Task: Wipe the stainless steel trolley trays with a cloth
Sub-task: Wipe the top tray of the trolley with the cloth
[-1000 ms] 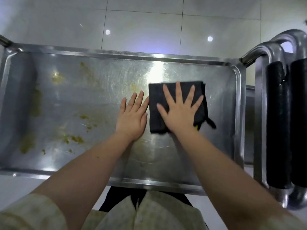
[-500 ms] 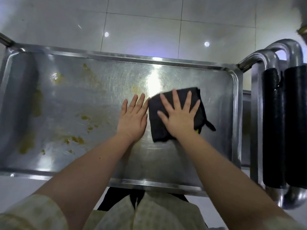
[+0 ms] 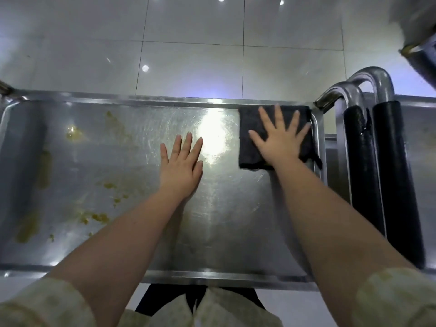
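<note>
The stainless steel trolley tray fills the view below me. A dark folded cloth lies in its far right corner, against the rim. My right hand presses flat on the cloth with fingers spread. My left hand rests flat on the bare metal near the tray's middle, fingers straight, apart from the cloth. Yellow-brown food smears cover the tray's left half.
Two steel trolley handles with black foam grips stand just right of the tray. Pale floor tiles lie beyond the far rim. A second steel surface shows at the far right.
My right hand has slid the cloth away from me and to the right, into the far right corner. My left hand stays flat on the tray, now well apart from the cloth.
</note>
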Tool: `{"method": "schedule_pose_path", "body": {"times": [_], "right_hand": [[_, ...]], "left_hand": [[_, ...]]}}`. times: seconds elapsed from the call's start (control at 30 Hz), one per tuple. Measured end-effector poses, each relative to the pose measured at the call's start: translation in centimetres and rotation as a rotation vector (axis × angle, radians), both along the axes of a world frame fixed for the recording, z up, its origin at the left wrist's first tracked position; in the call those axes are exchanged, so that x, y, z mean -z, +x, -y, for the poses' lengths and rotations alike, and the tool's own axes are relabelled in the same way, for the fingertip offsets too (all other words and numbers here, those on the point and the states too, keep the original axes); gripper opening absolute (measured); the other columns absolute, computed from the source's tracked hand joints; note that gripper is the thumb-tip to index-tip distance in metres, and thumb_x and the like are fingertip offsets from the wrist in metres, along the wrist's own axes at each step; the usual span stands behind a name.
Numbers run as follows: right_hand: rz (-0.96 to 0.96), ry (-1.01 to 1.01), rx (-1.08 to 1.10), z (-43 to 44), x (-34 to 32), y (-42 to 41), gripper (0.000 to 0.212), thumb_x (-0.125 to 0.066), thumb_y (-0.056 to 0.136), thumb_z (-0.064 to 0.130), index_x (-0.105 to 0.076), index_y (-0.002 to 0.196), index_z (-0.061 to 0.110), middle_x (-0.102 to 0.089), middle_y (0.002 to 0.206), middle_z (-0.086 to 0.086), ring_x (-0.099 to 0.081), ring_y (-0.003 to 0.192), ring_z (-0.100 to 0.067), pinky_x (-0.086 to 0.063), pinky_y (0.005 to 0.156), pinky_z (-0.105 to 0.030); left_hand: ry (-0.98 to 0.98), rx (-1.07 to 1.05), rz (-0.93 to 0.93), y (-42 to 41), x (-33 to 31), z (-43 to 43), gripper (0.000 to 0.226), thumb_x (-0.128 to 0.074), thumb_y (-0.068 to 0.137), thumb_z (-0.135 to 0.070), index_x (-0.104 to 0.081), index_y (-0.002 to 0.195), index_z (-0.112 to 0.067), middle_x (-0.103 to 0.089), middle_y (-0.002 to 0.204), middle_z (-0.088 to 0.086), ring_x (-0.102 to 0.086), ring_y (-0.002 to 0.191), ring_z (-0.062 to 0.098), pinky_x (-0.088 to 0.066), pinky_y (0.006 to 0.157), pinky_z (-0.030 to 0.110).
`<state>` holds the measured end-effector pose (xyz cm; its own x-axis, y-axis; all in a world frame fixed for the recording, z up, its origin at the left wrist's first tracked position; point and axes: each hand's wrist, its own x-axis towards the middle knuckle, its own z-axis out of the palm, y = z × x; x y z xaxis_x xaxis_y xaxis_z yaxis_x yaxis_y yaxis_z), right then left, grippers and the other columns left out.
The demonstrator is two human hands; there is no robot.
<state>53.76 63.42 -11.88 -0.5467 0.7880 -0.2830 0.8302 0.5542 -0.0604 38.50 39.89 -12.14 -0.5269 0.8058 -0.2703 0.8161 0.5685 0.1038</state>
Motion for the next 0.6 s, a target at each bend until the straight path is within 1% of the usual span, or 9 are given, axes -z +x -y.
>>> {"method": "schedule_pose_path", "body": {"times": [0.1, 0.17, 0.23, 0.3, 0.37, 0.43, 0.47, 0.53, 0.6], "right_hand": [[0.052, 0.038, 0.167, -2.8, -0.2, 4.3, 0.077, 0.002, 0.077, 0.086, 0.011, 0.146, 0.055, 0.007, 0.163, 0.010, 0.013, 0.146, -0.042, 0.009, 0.111, -0.067], [0.073, 0.047, 0.237, -2.2, -0.2, 3.8, 0.077, 0.001, 0.079, 0.081, 0.009, 0.149, 0.050, 0.007, 0.164, 0.007, 0.013, 0.144, -0.046, 0.006, 0.111, -0.067], [0.040, 0.033, 0.269, -0.2, -0.2, 1.0, 0.076, -0.003, 0.082, 0.078, 0.007, 0.151, 0.047, 0.008, 0.164, 0.005, 0.013, 0.143, -0.049, 0.007, 0.109, -0.069], [0.002, -0.020, 0.143, 3.2, -0.3, -2.6, 0.075, -0.009, 0.085, 0.076, 0.007, 0.151, 0.047, 0.012, 0.163, 0.005, 0.015, 0.142, -0.051, 0.011, 0.107, -0.070], [-0.017, -0.057, -0.082, 8.0, -0.3, -5.6, 0.073, -0.011, 0.086, 0.075, 0.007, 0.150, 0.047, 0.013, 0.163, 0.005, 0.018, 0.142, -0.051, 0.017, 0.106, -0.069], [-0.015, -0.082, -0.254, 11.9, -0.5, -6.9, 0.069, -0.010, 0.088, 0.073, 0.006, 0.150, 0.047, 0.012, 0.163, 0.004, 0.019, 0.142, -0.049, 0.017, 0.105, -0.069], [-0.017, -0.093, -0.287, 12.6, -0.6, -6.7, 0.068, -0.010, 0.089, 0.072, 0.006, 0.150, 0.048, 0.011, 0.163, 0.004, 0.019, 0.143, -0.047, 0.017, 0.105, -0.069], [-0.027, -0.089, -0.292, 11.3, -0.7, -5.3, 0.068, -0.009, 0.088, 0.075, 0.005, 0.149, 0.051, 0.011, 0.163, 0.008, 0.019, 0.144, -0.044, 0.017, 0.106, -0.068], [-0.012, -0.051, -0.218, 8.3, -0.5, -2.4, 0.069, -0.010, 0.086, 0.077, 0.006, 0.149, 0.052, 0.011, 0.163, 0.011, 0.018, 0.145, -0.042, 0.018, 0.108, -0.067]], "left_hand": [[0.023, 0.012, 0.002, -0.4, 0.3, -0.3, 0.058, -0.007, 0.099, -0.050, 0.001, 0.155, -0.037, 0.006, 0.163, -0.002, 0.009, 0.150, 0.025, 0.009, 0.117, 0.055], [0.038, 0.012, -0.014, -0.3, 0.4, 0.0, 0.058, -0.007, 0.098, -0.049, -0.001, 0.155, -0.036, 0.004, 0.163, -0.002, 0.007, 0.150, 0.026, 0.008, 0.118, 0.054], [0.050, 0.007, -0.013, -0.3, 0.5, 0.1, 0.058, -0.009, 0.099, -0.044, -0.002, 0.155, -0.034, 0.002, 0.163, -0.001, 0.006, 0.150, 0.025, 0.008, 0.118, 0.054], [0.063, -0.015, -0.011, -0.2, 0.6, 0.0, 0.058, -0.014, 0.099, -0.038, -0.003, 0.155, -0.030, -0.001, 0.164, 0.002, 0.005, 0.150, 0.026, 0.007, 0.118, 0.055], [0.075, -0.099, -0.002, 0.0, 0.7, 0.0, 0.058, -0.024, 0.100, -0.029, -0.010, 0.156, -0.021, -0.003, 0.164, 0.006, 0.003, 0.150, 0.029, 0.007, 0.117, 0.056], [0.063, -0.185, -0.006, 0.0, 0.7, 0.3, 0.058, -0.030, 0.099, -0.023, -0.014, 0.155, -0.014, -0.004, 0.163, 0.008, 0.002, 0.149, 0.031, 0.008, 0.117, 0.057], [0.058, -0.199, -0.010, 0.1, 0.7, 0.6, 0.058, -0.030, 0.100, -0.023, -0.015, 0.155, -0.014, -0.004, 0.163, 0.008, 0.002, 0.149, 0.032, 0.008, 0.116, 0.057], [0.055, -0.155, -0.019, -0.1, 0.5, 1.2, 0.056, -0.026, 0.102, -0.029, -0.012, 0.156, -0.019, -0.005, 0.163, 0.008, 0.001, 0.149, 0.033, 0.007, 0.116, 0.057], [0.050, -0.089, -0.017, -0.4, 0.5, 1.8, 0.055, -0.022, 0.103, -0.037, -0.008, 0.156, -0.028, -0.003, 0.164, 0.006, 0.003, 0.149, 0.031, 0.008, 0.116, 0.054]]}}
